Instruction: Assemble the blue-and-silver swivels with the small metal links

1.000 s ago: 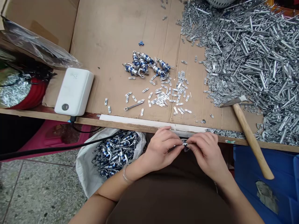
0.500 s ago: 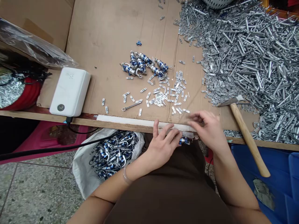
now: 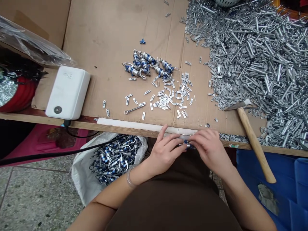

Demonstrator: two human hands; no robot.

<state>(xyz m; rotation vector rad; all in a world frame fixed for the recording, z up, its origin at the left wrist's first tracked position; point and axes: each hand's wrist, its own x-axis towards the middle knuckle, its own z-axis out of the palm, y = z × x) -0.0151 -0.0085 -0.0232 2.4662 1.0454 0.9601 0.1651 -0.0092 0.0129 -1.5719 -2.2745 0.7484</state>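
Note:
My left hand (image 3: 167, 150) and my right hand (image 3: 209, 149) meet just below the table's front edge, fingers pinched around a small blue and silver clasp (image 3: 186, 145). Only a bit of the clasp shows between the fingertips. Above them on the cardboard (image 3: 108, 38) lie several small flat metal plates (image 3: 172, 96) and a cluster of finished blue and silver clasps (image 3: 148, 65). A lone metal pin with an eye (image 3: 133, 109) lies left of the plates.
A huge heap of silver metal parts (image 3: 260, 54) fills the right. A hammer (image 3: 252, 138) overhangs the edge there. A white box (image 3: 68, 92) with a cable sits left. A white bag of clasps (image 3: 113, 160) lies below the table; a blue crate (image 3: 288, 179) right.
My right hand reached up onto the cardboard near the plates, then came back down to my left hand at the clasp. The left hand stayed at the edge.

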